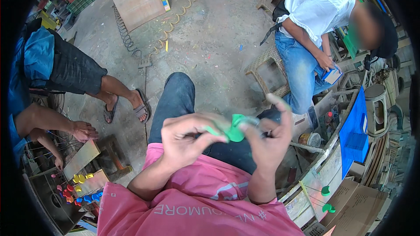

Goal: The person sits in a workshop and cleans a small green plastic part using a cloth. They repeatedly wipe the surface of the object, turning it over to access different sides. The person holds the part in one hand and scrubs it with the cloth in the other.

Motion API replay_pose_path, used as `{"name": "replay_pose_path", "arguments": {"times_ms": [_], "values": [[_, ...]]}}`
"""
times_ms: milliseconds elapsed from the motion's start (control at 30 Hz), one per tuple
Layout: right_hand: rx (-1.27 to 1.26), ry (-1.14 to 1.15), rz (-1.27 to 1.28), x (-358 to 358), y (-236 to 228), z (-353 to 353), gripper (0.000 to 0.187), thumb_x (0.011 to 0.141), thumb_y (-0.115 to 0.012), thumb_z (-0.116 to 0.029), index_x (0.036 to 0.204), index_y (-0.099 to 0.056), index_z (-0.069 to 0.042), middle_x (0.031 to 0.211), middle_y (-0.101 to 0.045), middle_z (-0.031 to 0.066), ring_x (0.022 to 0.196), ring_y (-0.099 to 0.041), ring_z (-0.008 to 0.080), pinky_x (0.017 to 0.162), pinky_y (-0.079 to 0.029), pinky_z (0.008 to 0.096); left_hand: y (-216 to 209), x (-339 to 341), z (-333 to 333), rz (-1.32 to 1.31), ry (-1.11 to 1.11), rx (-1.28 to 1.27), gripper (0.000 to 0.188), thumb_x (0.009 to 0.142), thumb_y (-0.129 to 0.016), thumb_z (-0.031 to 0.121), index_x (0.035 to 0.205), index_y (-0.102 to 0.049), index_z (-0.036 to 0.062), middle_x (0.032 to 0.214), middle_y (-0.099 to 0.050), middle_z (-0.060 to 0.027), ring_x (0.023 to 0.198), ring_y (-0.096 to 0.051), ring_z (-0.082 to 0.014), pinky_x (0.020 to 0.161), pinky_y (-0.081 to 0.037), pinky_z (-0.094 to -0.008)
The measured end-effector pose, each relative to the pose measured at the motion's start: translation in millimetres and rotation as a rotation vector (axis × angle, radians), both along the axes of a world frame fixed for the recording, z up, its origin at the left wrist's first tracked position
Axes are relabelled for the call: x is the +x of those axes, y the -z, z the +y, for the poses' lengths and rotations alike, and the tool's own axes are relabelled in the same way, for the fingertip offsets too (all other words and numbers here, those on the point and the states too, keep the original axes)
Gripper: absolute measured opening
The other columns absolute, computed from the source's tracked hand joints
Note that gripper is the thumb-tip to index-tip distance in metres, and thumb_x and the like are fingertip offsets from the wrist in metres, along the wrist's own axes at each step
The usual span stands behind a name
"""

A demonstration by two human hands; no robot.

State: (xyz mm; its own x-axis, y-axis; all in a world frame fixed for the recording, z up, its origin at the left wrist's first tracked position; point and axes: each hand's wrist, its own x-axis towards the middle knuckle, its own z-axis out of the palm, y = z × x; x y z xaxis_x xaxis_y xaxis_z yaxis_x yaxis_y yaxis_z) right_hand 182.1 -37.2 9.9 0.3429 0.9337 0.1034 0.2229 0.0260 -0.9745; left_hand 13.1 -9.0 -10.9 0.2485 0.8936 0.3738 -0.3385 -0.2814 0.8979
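A small, bright green rounded piece (pixel 236 129) is held up in front of my lap. My left hand (pixel 186 137) is closed on it, with thumb and fingertips pinched at its left side; a bit of green also shows between those fingers. My right hand (pixel 269 146) pinches at the piece's right side with thumb and bent fingers, while one finger points up. Something greyish and blurred lies by the right fingertips, and I cannot make out what it is. The exact shape of the green piece is partly hidden by my fingers.
Similar green pieces (pixel 327 208) sit on thin rods at lower right, beside a cardboard box (pixel 361 205) and a blue sheet (pixel 353 124). Red, yellow and blue pieces (pixel 78 178) stand at lower left. One co-worker (pixel 321 8) sits at right; another (pixel 72 63) is at left.
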Motion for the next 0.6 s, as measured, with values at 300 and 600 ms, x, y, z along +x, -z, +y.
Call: {"name": "replay_pose_path", "arguments": {"times_ms": [300, 600], "values": [[-0.342, 0.105, 0.147, 52, 109, 70, 0.032, 0.079, -0.07, -0.026, 0.088, -0.062, 0.003, 0.073, -0.059, 0.0021, 0.066, -0.049, 0.0074, 0.058, -0.04, 0.0251, 133, 17, 49, 0.059, -0.062, -0.74, 0.026, 0.089, -0.058, 0.006, 0.112, -0.051, -0.0022, 0.097, -0.063, -0.0094, 0.086, -0.063, -0.0186, 0.077, -0.053, -0.0306], [-0.828, -0.122, -0.491, 142, 342, 146, 0.051, 0.065, -0.077, -0.044, 0.08, -0.065, 0.003, 0.067, -0.062, 0.0101, 0.056, -0.057, 0.0194, 0.055, -0.045, 0.0344, 179, -6, 116, 0.091, -0.139, -0.864, 0.023, 0.093, -0.053, 0.013, 0.111, -0.053, -0.0017, 0.102, -0.061, -0.0128, 0.091, -0.062, -0.0198, 0.078, -0.051, -0.0299]]}}
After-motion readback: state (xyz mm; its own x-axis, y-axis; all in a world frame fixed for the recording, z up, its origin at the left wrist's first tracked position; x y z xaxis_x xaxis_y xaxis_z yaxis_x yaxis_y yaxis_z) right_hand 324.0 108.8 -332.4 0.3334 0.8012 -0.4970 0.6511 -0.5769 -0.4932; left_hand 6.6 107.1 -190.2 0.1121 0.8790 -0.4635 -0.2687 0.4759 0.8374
